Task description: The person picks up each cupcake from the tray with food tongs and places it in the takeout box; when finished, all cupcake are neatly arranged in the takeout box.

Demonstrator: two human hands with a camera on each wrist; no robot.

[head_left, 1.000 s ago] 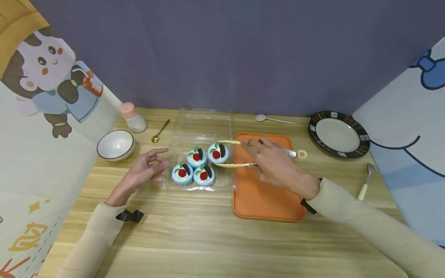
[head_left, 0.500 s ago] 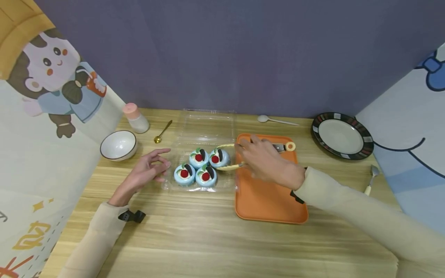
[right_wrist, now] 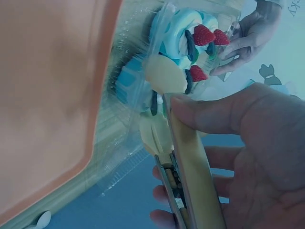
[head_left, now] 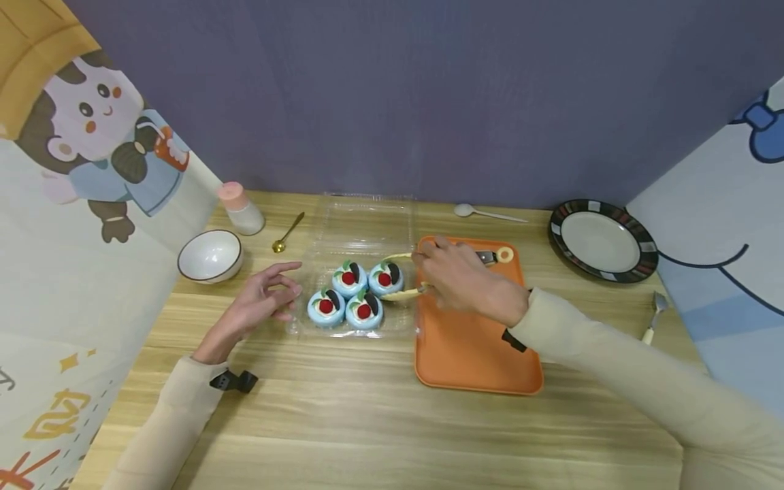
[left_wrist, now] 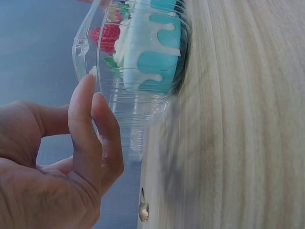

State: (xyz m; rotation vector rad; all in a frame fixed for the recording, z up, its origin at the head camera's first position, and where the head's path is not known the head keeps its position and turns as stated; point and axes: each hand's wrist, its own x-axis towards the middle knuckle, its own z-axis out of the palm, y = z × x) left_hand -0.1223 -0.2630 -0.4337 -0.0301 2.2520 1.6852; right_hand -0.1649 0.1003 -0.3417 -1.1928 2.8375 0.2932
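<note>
Several light-blue toy cupcakes, topped with a raspberry and a dark cookie, sit in a clear plastic box with its lid folded back. My right hand grips a pair of food tongs with cream tips and metal arms. In the head view the tips stand on either side of the back-right cupcake; whether they press it I cannot tell. My left hand is at the box's left edge, fingers loosely bent, one fingertip at or very near the clear rim. It holds nothing.
An orange tray lies right of the box, under my right hand. Around stand a white bowl, a pink-capped bottle, a gold spoon, a white spoon, a dark-rimmed plate and a fork.
My right hand has shifted a little left with the tongs, whose tips now reach around the back-right cupcake. The left hand stays in place beside the box. The head view has shifted slightly.
</note>
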